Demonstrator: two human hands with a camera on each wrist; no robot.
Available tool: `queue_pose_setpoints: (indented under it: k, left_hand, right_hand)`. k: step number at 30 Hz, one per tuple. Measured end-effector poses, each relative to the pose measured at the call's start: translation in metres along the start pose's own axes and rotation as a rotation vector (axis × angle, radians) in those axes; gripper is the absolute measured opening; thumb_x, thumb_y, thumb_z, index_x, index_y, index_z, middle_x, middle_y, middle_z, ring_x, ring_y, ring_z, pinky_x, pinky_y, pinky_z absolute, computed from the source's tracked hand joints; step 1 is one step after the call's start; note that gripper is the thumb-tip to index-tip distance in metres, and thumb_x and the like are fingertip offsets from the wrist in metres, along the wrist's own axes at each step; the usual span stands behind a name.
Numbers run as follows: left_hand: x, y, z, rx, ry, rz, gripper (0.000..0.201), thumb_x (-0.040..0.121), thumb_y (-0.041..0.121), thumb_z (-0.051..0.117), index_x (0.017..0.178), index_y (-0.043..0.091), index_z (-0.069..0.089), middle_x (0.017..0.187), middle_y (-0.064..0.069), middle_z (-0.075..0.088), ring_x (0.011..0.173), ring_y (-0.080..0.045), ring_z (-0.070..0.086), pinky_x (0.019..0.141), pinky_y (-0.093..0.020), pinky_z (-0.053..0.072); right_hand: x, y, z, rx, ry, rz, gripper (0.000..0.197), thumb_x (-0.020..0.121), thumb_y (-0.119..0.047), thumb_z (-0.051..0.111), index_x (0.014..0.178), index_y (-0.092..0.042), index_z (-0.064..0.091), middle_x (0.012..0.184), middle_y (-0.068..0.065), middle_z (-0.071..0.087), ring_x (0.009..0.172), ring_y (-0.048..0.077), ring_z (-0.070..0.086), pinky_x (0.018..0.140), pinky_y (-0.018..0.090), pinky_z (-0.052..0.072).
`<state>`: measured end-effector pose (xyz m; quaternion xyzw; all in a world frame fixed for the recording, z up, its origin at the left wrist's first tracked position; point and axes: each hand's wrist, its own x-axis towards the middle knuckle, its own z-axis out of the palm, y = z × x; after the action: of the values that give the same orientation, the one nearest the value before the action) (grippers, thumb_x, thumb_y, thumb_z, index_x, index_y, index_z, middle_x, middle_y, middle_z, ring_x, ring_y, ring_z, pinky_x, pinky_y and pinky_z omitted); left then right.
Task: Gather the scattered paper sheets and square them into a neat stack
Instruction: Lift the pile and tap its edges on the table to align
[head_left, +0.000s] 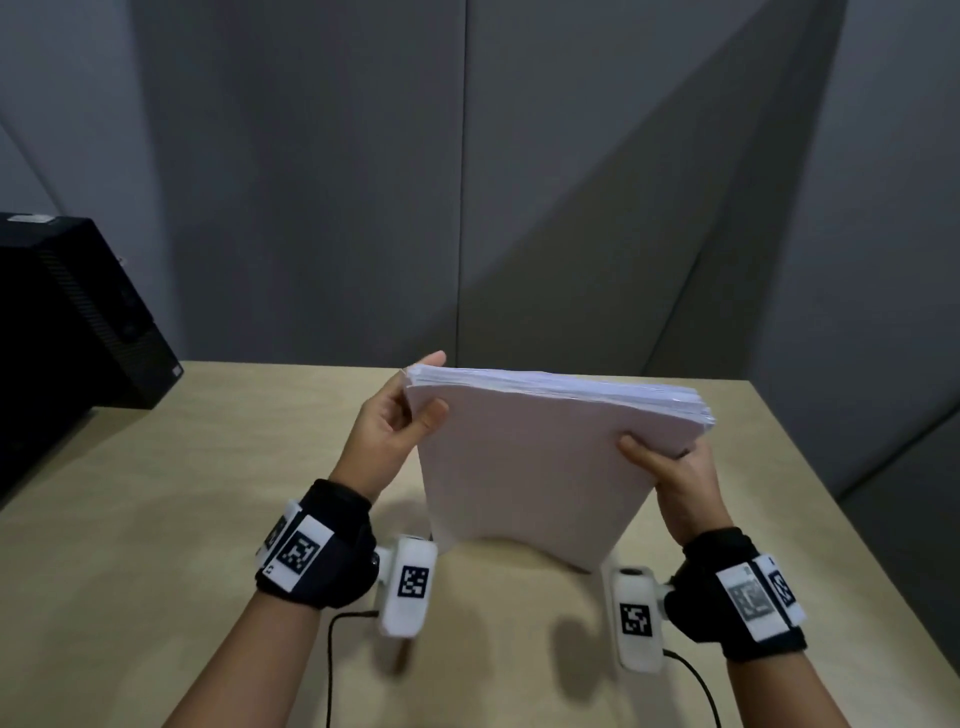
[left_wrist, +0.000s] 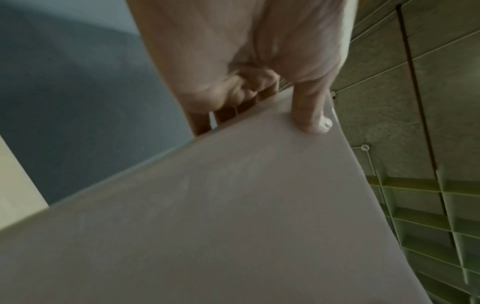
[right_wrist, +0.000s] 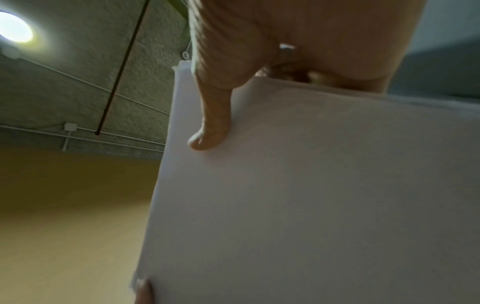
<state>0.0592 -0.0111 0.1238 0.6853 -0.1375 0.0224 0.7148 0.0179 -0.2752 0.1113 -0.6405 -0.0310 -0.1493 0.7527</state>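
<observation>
At the left edge of the head view a black box (head_left: 67, 312) sits on the pale wooden tabletop (head_left: 182, 467). Right of it, the left hand (head_left: 400, 415) has its grip closed on the upper left corner of the stack of paper (head_left: 530, 467), thumb on the near face and fingers behind. The stack stands tilted in the middle of the frame, its lower edge down toward the tabletop; whether it touches cannot be told. Farther right, the right hand (head_left: 675, 478) pinches the stack's right edge, thumb pressed on the near face. Both wrists wear black bands (head_left: 332, 545) with white marker tags.
</observation>
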Motion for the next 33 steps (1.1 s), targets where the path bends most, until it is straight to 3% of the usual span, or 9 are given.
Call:
queue_pose_setpoints:
  k: [2, 5, 8, 14, 17, 20, 24, 29, 33]
  left_hand:
    - [0.003, -0.001, -0.002, 0.020, 0.050, 0.033, 0.049, 0.078, 0.047, 0.063, 0.116, 0.017, 0.059, 0.099, 0.033, 0.068, 0.098, 0.017, 0.059, 0.082, -0.002, 0.044]
    - [0.004, -0.003, 0.000, 0.059, 0.088, 0.073, 0.032, 0.095, 0.007, 0.042, 0.127, 0.012, 0.048, 0.121, 0.021, 0.058, 0.102, 0.023, 0.054, 0.090, 0.000, 0.040]
    - [0.004, -0.002, 0.013, 0.063, 0.094, 0.098, 0.034, 0.096, 0.025, 0.041, 0.131, 0.022, 0.038, 0.132, 0.027, 0.038, 0.108, 0.027, 0.047, 0.092, 0.001, 0.037]
    - [0.004, 0.018, 0.036, -0.067, 0.158, 0.174, 0.039, 0.095, 0.035, 0.041, 0.133, 0.033, 0.034, 0.135, 0.023, 0.044, 0.115, 0.017, 0.049, 0.095, -0.006, 0.041]
    - [0.005, 0.014, 0.023, -0.083, 0.166, 0.134, 0.083, 0.067, 0.060, 0.061, 0.138, 0.036, 0.026, 0.132, 0.017, 0.048, 0.112, 0.014, 0.053, 0.089, -0.007, 0.045]
    - [-0.002, -0.001, 0.023, 0.060, 0.080, -0.060, 0.095, 0.067, 0.040, 0.077, 0.141, 0.038, 0.017, 0.141, 0.002, 0.046, 0.118, 0.003, 0.053, 0.098, -0.016, 0.044]
    - [0.002, 0.006, 0.028, 0.114, 0.193, 0.028, 0.066, 0.085, 0.001, 0.060, 0.141, 0.019, 0.029, 0.128, 0.016, 0.045, 0.091, 0.032, 0.049, 0.078, 0.005, 0.041]
    - [0.002, 0.016, 0.024, -0.006, 0.272, 0.119, 0.057, 0.083, -0.003, 0.060, 0.127, 0.024, 0.035, 0.110, 0.020, 0.050, 0.085, 0.016, 0.060, 0.072, -0.005, 0.049]
    - [-0.003, 0.000, 0.012, 0.020, 0.137, -0.099, 0.033, 0.076, 0.020, 0.072, 0.106, 0.017, 0.058, 0.084, 0.016, 0.072, 0.076, 0.002, 0.065, 0.066, -0.010, 0.053]
  right_hand:
    - [0.001, -0.004, 0.002, 0.024, -0.023, 0.014, 0.028, 0.053, -0.026, 0.082, 0.079, -0.033, 0.075, 0.075, -0.015, 0.074, 0.071, -0.001, 0.067, 0.067, 0.016, 0.054]
    - [0.005, -0.006, 0.003, 0.028, 0.005, 0.005, 0.026, 0.062, -0.007, 0.072, 0.080, -0.026, 0.073, 0.076, -0.013, 0.074, 0.072, 0.001, 0.067, 0.067, 0.018, 0.055]
    - [0.009, -0.003, 0.013, 0.035, 0.108, 0.017, 0.023, 0.065, 0.000, 0.076, 0.076, -0.019, 0.071, 0.070, -0.012, 0.073, 0.065, 0.002, 0.067, 0.061, 0.018, 0.055]
    - [0.012, -0.015, 0.025, 0.093, 0.202, -0.029, 0.014, 0.073, -0.003, 0.070, 0.068, -0.016, 0.070, 0.061, -0.011, 0.071, 0.057, 0.001, 0.064, 0.056, 0.017, 0.053]
    - [0.009, -0.019, 0.014, 0.030, 0.157, -0.039, 0.024, 0.072, 0.006, 0.068, 0.076, -0.018, 0.066, 0.064, -0.012, 0.072, 0.061, 0.000, 0.065, 0.059, 0.017, 0.054]
    - [0.002, -0.007, 0.012, -0.059, 0.091, 0.022, 0.032, 0.069, 0.008, 0.069, 0.086, -0.019, 0.063, 0.071, -0.013, 0.074, 0.069, 0.001, 0.068, 0.062, 0.017, 0.054]
    - [0.002, -0.002, 0.017, -0.038, 0.098, 0.013, 0.034, 0.072, 0.014, 0.066, 0.077, -0.019, 0.068, 0.067, -0.015, 0.072, 0.064, -0.003, 0.065, 0.062, 0.015, 0.053]
    - [0.004, -0.005, 0.012, 0.010, 0.059, -0.037, 0.028, 0.065, -0.001, 0.079, 0.084, -0.019, 0.072, 0.073, -0.014, 0.074, 0.070, 0.000, 0.067, 0.065, 0.017, 0.055]
    - [0.002, 0.005, 0.004, 0.010, 0.049, 0.070, 0.072, 0.038, -0.042, 0.090, 0.096, -0.010, 0.063, 0.077, -0.012, 0.075, 0.072, 0.001, 0.068, 0.065, 0.020, 0.054]
